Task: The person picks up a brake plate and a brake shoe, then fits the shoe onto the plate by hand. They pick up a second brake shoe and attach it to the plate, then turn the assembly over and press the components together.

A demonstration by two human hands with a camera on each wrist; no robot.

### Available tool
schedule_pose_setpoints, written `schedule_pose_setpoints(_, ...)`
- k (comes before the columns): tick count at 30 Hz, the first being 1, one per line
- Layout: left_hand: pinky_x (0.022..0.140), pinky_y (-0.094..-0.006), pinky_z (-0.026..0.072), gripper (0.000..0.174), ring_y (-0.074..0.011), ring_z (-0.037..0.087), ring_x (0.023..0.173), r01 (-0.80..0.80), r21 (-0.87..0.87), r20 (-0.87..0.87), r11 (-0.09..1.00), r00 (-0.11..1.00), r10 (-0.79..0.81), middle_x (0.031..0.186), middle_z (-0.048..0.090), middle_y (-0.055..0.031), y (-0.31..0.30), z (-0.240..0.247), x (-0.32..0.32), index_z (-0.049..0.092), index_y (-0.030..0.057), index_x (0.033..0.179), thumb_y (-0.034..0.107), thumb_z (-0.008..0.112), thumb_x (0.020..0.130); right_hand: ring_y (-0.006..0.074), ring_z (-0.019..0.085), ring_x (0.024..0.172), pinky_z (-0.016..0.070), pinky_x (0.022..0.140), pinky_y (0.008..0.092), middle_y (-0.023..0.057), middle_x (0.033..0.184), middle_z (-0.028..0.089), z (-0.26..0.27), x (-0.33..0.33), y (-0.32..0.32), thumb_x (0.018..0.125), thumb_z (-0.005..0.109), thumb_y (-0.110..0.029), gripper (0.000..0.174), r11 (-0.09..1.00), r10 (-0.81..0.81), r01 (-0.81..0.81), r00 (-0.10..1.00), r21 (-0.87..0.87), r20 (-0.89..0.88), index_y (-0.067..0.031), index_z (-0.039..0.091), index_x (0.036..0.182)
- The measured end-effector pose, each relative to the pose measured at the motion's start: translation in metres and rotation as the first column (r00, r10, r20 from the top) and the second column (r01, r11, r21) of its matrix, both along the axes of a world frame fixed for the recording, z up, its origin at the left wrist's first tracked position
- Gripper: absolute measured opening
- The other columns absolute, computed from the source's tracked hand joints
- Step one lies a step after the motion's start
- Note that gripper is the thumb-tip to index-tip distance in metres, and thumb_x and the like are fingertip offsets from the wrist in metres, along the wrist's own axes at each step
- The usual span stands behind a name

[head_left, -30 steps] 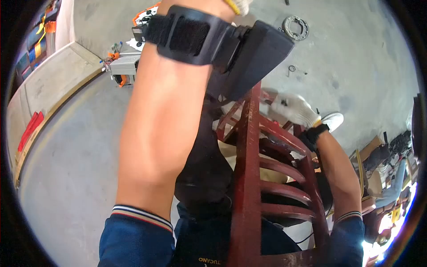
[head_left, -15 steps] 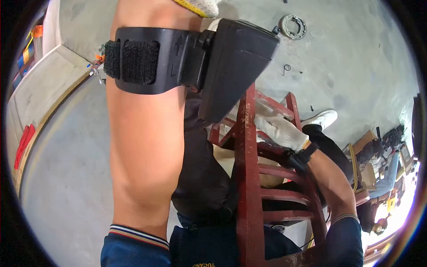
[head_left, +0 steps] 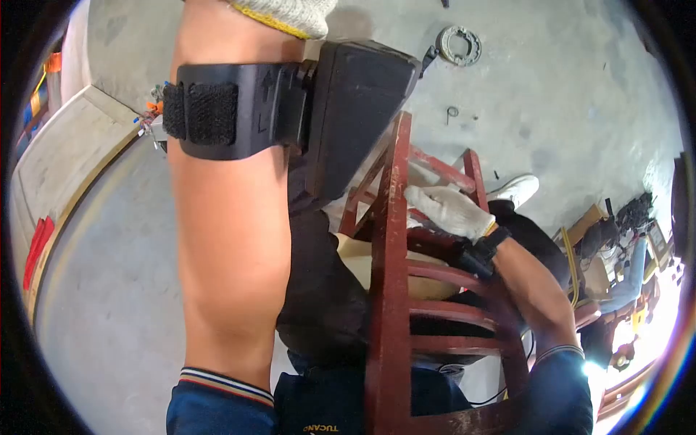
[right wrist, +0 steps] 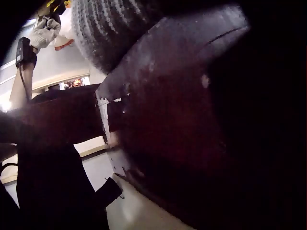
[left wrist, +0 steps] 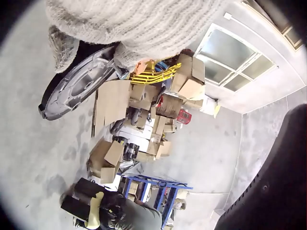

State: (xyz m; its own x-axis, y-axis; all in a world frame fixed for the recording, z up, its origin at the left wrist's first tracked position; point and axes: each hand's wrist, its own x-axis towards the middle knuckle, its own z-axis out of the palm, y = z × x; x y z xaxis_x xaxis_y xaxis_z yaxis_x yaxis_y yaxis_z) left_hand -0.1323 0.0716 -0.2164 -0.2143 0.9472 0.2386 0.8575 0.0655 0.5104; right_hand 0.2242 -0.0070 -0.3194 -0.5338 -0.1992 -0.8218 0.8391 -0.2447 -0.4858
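In the head view my gloved left hand (head_left: 290,16) is at the top edge, mostly cut off. The left wrist view shows its knit glove (left wrist: 144,28) gripping a round grey part (left wrist: 79,88) with recesses and a dark back. My gloved right hand (head_left: 451,210) lies on a dark red wooden chair (head_left: 390,268), fingers stretched toward its long upright. Close up in the right wrist view, the ribbed glove (right wrist: 112,38) touches the red wood (right wrist: 158,96), whose paint is chipped white. The chair's slatted back is toward my body.
On the concrete floor lie a metal ring (head_left: 460,46) and a small coiled wire (head_left: 452,114). A white shoe (head_left: 516,190) is beside the chair. Cardboard boxes (left wrist: 112,103) and a blue rack (left wrist: 165,203) stand farther off. A pale wooden-edged board (head_left: 80,138) curves along the left.
My left forearm has moved left in view, with more of its glove showing. My right hand, blurred and farther out earlier, has come down onto the chair and now stays nearly still.
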Motion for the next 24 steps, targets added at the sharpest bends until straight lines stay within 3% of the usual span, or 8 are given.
schedule_pose_setpoints(3,0.077,-0.0325,0.0573,0.035,-0.0224,0.067,0.096,0.044,0.068,-0.27,0.997,0.963,-0.024,0.109,0.069,-0.012,-0.002,-0.011,-0.014,0.062,0.0012,0.13,0.014,0.064,0.097,0.0335,0.068,0.108,0.0484,0.098,0.0376,0.027,0.11,0.073,0.0,-0.005,0.003,0.103,0.039,-0.071,0.081,0.997,0.07,-0.071,0.997,0.033,0.03,0.0011,0.071,0.121)
schedule_pose_setpoints(4,0.076,-0.0334,0.057,0.038,-0.0243,0.068,0.093,0.09,0.155,-0.022,0.984,0.996,-0.088,0.108,0.07,-0.0122,-0.009,-0.026,-0.021,0.062,0.0015,0.131,0.013,0.065,0.095,0.034,0.068,0.106,0.0483,0.097,0.0379,0.0273,0.108,0.073,0.005,-0.003,-0.001,0.103,0.038,-0.071,0.082,1.0,0.012,-0.012,1.0,0.014,0.021,0.0025,0.072,0.118)
schedule_pose_setpoints(7,0.073,-0.0383,0.0557,0.038,-0.0306,0.07,0.083,0.389,0.5,-0.661,0.773,0.749,0.051,0.098,0.072,-0.0135,0.015,-0.014,-0.011,0.067,0.0017,0.124,0.011,0.068,0.087,0.0351,0.068,0.095,0.0487,0.09,0.04,0.0277,0.095,0.071,-0.002,0.003,-0.009,0.103,0.038,-0.072,0.088,0.994,-0.074,0.078,0.996,0.076,-0.056,0.0086,0.072,0.105)
schedule_pose_setpoints(14,0.075,-0.0421,0.0552,0.033,-0.0349,0.068,0.08,-0.039,0.165,-0.505,0.986,0.855,0.118,0.086,0.069,-0.0178,0.024,0.04,0.068,0.073,0.0002,0.111,0.012,0.071,0.08,0.0373,0.068,0.101,0.0476,0.095,0.0422,0.0288,0.1,0.071,-0.014,-0.004,0.0,0.101,0.038,-0.075,0.089,0.999,0.043,-0.043,0.999,-0.004,-0.014,0.0072,0.073,0.103)
schedule_pose_setpoints(17,0.076,-0.0398,0.056,0.031,-0.0322,0.069,0.081,-0.528,-0.112,-0.013,0.842,0.848,0.53,0.09,0.07,-0.0178,0.068,0.066,0.096,0.071,-0.0011,0.111,0.011,0.071,0.082,0.0374,0.068,0.103,0.0477,0.097,0.0418,0.0288,0.102,0.071,-0.017,-0.003,-0.001,0.102,0.039,-0.071,0.084,1.0,-0.019,0.018,0.999,-0.021,-0.047,0.0065,0.072,0.105)
schedule_pose_setpoints(21,0.076,-0.0393,0.056,0.031,-0.0314,0.069,0.081,-0.395,-0.073,0.152,0.916,0.903,0.401,0.091,0.07,-0.0174,0.063,0.042,0.09,0.071,-0.0012,0.111,0.011,0.07,0.083,0.0364,0.068,0.106,0.0487,0.098,0.0417,0.0266,0.11,0.072,-0.022,0.007,0.017,0.106,0.044,-0.056,0.064,0.977,-0.192,0.212,0.935,0.035,-0.297,0.0024,0.071,0.114)
schedule_pose_setpoints(22,0.076,-0.0391,0.056,0.031,-0.0311,0.069,0.081,-0.372,-0.075,0.188,0.925,0.906,0.38,0.091,0.07,-0.0172,0.058,0.036,0.09,0.071,-0.0013,0.112,0.011,0.07,0.083,0.0374,0.067,0.111,0.0476,0.101,0.0415,0.0263,0.116,0.071,-0.044,0.02,0.01,0.108,0.044,-0.046,0.054,0.963,-0.212,0.193,0.973,-0.186,-0.09,0.0014,0.07,0.116)
schedule_pose_setpoints(24,0.076,-0.0389,0.0561,0.031,-0.0307,0.069,0.081,-0.337,-0.075,0.251,0.938,0.904,0.345,0.091,0.07,-0.017,0.057,0.025,0.088,0.071,-0.0013,0.112,0.011,0.07,0.083,0.0404,0.062,0.123,0.0441,0.107,0.0414,0.0304,0.126,0.067,-0.045,0.036,0.007,0.107,0.038,-0.053,0.066,0.999,-0.035,0.032,0.995,-0.038,-0.088,0.0037,0.068,0.121)
